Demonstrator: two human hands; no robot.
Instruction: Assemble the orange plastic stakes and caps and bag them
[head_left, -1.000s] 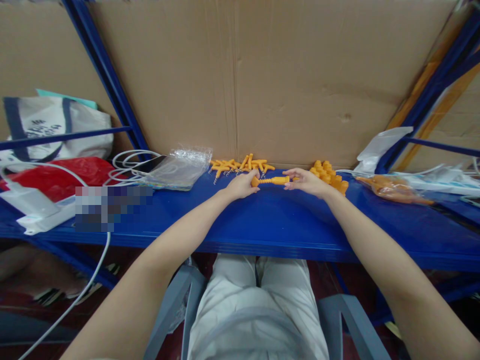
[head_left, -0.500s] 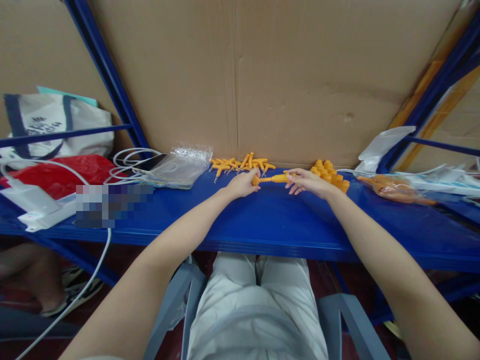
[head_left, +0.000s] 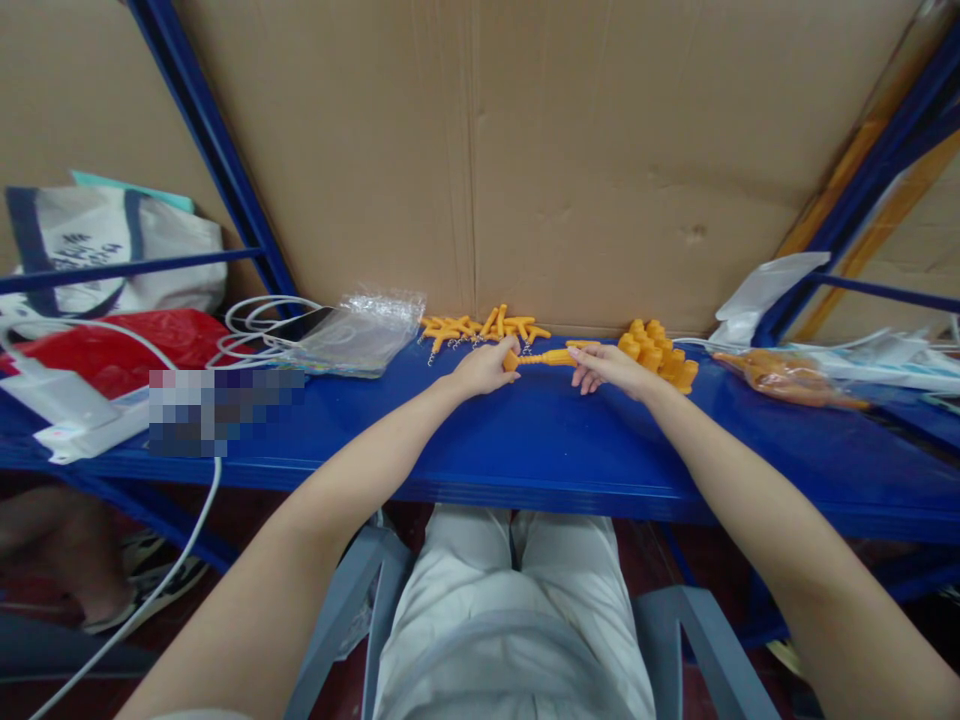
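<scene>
Between my two hands, an orange plastic corkscrew piece (head_left: 551, 357) is held level just above the blue table (head_left: 525, 440). My left hand (head_left: 486, 369) is closed round its wider left end, which the fingers partly hide. On the slimmer right end, my right hand (head_left: 600, 366) pinches with thumb and fingertips, its other fingers curled below. Behind my left hand lie several orange T-shaped corkscrews (head_left: 495, 323) with metal spirals. A cluster of orange cup-shaped pieces (head_left: 656, 350) stands just beyond my right wrist.
Clear plastic bags (head_left: 360, 335) lie at the left, near white cables (head_left: 259, 325), a power strip (head_left: 97, 425) and a red bag (head_left: 165, 345). A bag with orange contents (head_left: 787, 375) rests at the right. Cardboard (head_left: 480, 170) closes off the back. Another person's leg (head_left: 67, 545) shows at lower left.
My right hand has shifted slightly left and its fingers have curled in, closing on the piece's right end. My left hand stays almost in the same place.
</scene>
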